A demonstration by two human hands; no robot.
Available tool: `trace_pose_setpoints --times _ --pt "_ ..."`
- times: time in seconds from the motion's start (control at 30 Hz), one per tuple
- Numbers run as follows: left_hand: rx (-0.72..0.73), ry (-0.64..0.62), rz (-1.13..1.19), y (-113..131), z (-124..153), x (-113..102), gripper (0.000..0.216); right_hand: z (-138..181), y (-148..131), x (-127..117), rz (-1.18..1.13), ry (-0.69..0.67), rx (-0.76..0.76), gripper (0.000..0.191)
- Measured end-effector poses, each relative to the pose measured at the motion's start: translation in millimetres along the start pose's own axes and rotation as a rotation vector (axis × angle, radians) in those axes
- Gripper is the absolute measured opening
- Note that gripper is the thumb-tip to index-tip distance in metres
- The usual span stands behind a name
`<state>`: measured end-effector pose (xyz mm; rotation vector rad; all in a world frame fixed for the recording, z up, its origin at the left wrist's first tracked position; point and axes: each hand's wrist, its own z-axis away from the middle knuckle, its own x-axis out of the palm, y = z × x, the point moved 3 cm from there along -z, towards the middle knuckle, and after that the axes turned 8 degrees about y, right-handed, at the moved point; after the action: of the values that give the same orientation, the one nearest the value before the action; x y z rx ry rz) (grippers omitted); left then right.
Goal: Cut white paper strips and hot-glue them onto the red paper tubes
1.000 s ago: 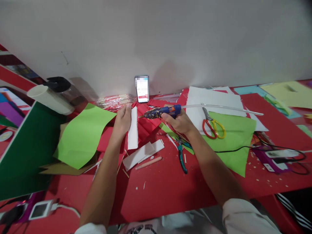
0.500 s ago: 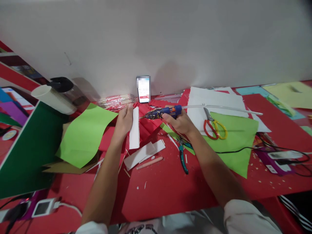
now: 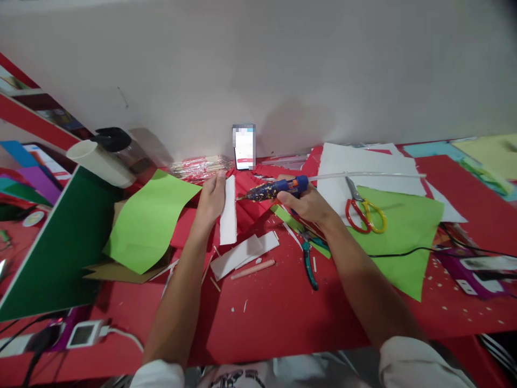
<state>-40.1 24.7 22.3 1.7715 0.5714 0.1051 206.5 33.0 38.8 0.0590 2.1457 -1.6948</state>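
My left hand (image 3: 212,198) is closed on a narrow white foam board strip (image 3: 229,213), which it holds upright by its left side. In my right hand (image 3: 309,205) is a blue glue gun (image 3: 278,188), its fingers wrapped round the handle. The gun's nozzle points left, close to the strip's right edge; whether they touch I cannot tell. A long clear glue stick (image 3: 367,175) sticks out of the gun's back. Below the hands lie white strips (image 3: 238,257), a pinkish stick (image 3: 253,269) and teal-handled pliers (image 3: 310,264). Red paper (image 3: 252,210) lies behind the nozzle.
Scissors (image 3: 365,213) rest on white sheets (image 3: 371,161) and green paper (image 3: 398,226) at right. A phone (image 3: 244,148) leans on the wall. Left are a curved green sheet (image 3: 149,226), a dark green board (image 3: 64,253) and a white cup (image 3: 100,161). A black cable (image 3: 404,251) crosses at right.
The whole view has shifted slightly, so most things sit a little further right. Both hands keep their holds on the strip and the glue gun, in nearly the same pose.
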Motion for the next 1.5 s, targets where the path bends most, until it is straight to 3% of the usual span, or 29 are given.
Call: trace_pose_setpoints --times 0.23,0.63,1.03,1.27,1.5 --pt "0.006 -0.009 0.012 -0.3 -0.1 0.5 0.050 -1.4 0.2 -0.5 -0.029 -0.017 -0.040 0.045" --pt "0.014 -0.032 0.074 8.3 3.8 3.5 0.049 -3.7 0.6 0.9 0.064 0.064 -0.057 0.046" --pt "-0.084 -0.005 0.116 8.3 7.5 1.7 0.052 2.2 4.4 4.9 -0.097 -0.225 -0.061 0.045" --pt "-0.062 -0.006 0.067 11.7 7.1 1.3 0.052 -0.7 13.4 2.5 -0.127 0.010 0.046 0.052" --pt "-0.202 -0.017 0.141 -3.1 7.1 5.2 0.054 -4.2 0.8 3.0 -0.020 0.032 -0.014 0.046"
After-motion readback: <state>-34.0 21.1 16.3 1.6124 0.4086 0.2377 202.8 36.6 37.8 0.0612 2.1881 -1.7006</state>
